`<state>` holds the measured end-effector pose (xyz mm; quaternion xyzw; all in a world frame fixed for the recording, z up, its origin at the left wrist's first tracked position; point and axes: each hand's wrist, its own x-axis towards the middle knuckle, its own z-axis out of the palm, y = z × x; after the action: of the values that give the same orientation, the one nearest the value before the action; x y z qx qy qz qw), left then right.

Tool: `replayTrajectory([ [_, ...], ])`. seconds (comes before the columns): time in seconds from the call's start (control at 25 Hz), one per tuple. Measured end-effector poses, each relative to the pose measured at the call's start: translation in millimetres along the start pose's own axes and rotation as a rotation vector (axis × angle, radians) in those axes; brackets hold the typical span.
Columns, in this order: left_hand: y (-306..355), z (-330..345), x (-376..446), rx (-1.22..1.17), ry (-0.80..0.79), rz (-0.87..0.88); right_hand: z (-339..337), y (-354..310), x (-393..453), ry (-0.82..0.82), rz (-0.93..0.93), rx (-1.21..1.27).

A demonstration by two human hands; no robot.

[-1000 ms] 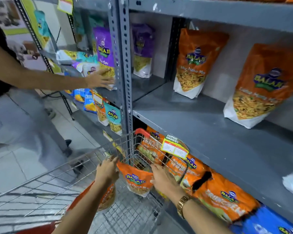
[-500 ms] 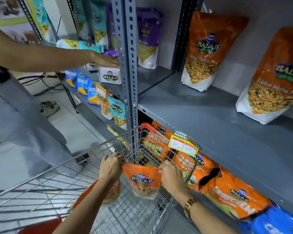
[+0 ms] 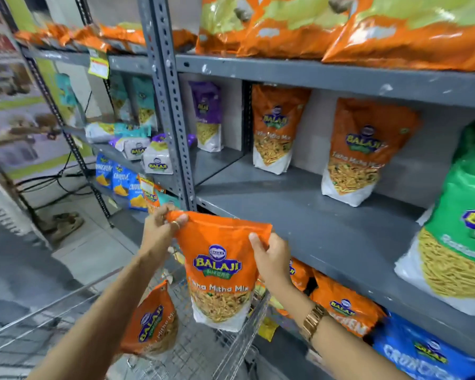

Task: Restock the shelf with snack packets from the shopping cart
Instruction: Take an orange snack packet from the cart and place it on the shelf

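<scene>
I hold an orange Balaji Tikha Mitha Mix packet [image 3: 220, 270] upright above the wire shopping cart [image 3: 203, 349]. My left hand [image 3: 162, 231] pinches its top left corner and my right hand [image 3: 272, 259] grips its top right edge. A second orange packet [image 3: 154, 325] leans inside the cart, under my left forearm. The grey middle shelf [image 3: 299, 215] lies just beyond the held packet. Two matching orange packets [image 3: 274, 130] [image 3: 365, 152] stand at its back.
A big green packet [image 3: 461, 231] stands on the shelf at the right. Orange packets fill the top shelf [image 3: 285, 26]. Orange and blue packets [image 3: 346, 308] sit on the lower shelf. A grey upright post [image 3: 170, 105] divides the shelving; purple, white and blue packets lie to its left.
Both hands have lifted the orange packet up out of the cart to the level of the middle shelf. The other person's arm at the left shelf is gone from view.
</scene>
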<state>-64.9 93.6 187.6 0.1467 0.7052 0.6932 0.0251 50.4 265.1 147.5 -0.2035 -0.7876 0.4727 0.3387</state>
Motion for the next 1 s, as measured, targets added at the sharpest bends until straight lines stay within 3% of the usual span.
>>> replayTrajectory([
  [0.16,65.1,39.1,14.4,-0.073,-0.035,0.172,-47.1,-45.8,35.0,0.117,-0.058,0.175],
  [0.4,133.0,120.8,36.0,-0.099,-0.130,0.377,-126.1,-78.6,82.6,0.328,-0.194,0.195],
  [0.72,137.4,232.6,60.3,-0.153,-0.284,0.337,-192.8,-45.4,114.3,0.544,-0.114,0.115],
  [1.0,105.5,288.0,67.5,-0.165,-0.328,0.264,-213.4,-4.7,122.4,0.618,-0.008,0.046],
])
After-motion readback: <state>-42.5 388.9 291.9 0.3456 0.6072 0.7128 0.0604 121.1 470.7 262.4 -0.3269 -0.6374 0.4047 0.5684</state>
